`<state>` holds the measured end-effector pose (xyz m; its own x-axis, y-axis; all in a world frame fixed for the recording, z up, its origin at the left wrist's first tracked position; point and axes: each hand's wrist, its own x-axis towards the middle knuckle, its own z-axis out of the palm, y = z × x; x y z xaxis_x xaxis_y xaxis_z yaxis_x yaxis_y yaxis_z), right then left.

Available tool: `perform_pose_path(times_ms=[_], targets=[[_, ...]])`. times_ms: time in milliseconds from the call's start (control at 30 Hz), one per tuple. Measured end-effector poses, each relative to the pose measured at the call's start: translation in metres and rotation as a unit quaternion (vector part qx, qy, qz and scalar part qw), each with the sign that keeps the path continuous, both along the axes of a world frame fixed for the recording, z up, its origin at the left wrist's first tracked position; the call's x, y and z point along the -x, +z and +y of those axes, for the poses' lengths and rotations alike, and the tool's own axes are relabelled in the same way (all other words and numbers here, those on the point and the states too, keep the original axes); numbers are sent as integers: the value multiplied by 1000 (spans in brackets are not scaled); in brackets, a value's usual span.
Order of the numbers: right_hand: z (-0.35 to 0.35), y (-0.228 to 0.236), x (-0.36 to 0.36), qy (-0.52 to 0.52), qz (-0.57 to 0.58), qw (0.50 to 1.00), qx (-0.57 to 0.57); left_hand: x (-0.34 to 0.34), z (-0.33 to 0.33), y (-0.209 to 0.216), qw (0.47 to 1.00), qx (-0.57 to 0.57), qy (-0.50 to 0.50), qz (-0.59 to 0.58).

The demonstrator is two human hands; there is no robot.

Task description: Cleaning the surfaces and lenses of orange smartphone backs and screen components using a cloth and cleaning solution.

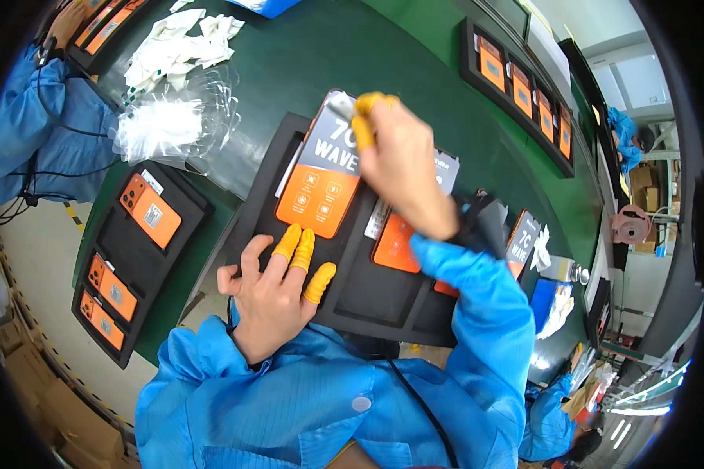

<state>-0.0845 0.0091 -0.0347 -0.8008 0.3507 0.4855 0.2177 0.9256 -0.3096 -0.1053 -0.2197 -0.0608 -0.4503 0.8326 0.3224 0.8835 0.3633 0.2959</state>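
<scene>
An orange and dark-grey phone (318,181), its front covered with printed film, lies in a compartment of a black foam tray (368,301) in front of me. My left hand (278,291) is open, with yellow finger cots on several fingers; two fingertips touch the phone's lower edge. Over the phone's top right corner, my right hand (399,152) pinches a small whitish wipe (340,104) against the screen. Yellow cots cover its gripping fingers, and the hand partly hides the phone. A second phone (396,242) sits in the neighbouring compartment, partly under my right forearm.
Left stands another tray (198,205) with orange phones back side up. Crumpled white wipes (176,51) and clear film pieces (172,125) lie at the back left. A further phone tray (524,102) is at the far right, near a metal-topped bottle (563,270). Co-workers in blue sit around.
</scene>
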Motion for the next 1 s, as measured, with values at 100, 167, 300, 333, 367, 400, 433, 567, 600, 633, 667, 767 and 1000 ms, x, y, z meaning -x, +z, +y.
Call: perform_pose_path(times_ms=[100,167,300,333,367,400,433,567,600,633,667,767,1000], targets=[[-56,-10,-31,100,-86,990,47,1,5,-7,1000,-21,-2,5],[-64,-11,-33,156,-105,980,65,-1,5,-6,999,-29,-4,18],[-11,-4,5,40,-29,998,-33,0,5,-6,998,-49,17,41],[5,-5,23,32,29,999,-11,0,4,-8,998,-47,21,42],[7,-5,29,19,29,999,-18,2,3,-10,998,-48,21,46],[7,-3,33,3,30,999,-27,3,4,-10,997,-50,19,51],[1,-3,31,17,17,999,-24,3,6,-9,997,-53,19,54],[-59,-16,-7,167,-50,984,21,0,5,-7,999,-43,6,25],[-70,-10,-18,201,-107,973,26,-1,2,-6,1000,-14,-9,6],[-65,-10,-16,204,-92,974,32,-1,1,-6,1000,-15,-12,5],[-56,-10,-12,206,-78,975,37,0,4,-7,1000,-15,-15,7],[1,-3,25,52,-17,998,-31,-1,7,-7,997,-63,23,50],[-33,-9,5,102,-49,993,-45,-1,7,-7,998,-52,12,12]])
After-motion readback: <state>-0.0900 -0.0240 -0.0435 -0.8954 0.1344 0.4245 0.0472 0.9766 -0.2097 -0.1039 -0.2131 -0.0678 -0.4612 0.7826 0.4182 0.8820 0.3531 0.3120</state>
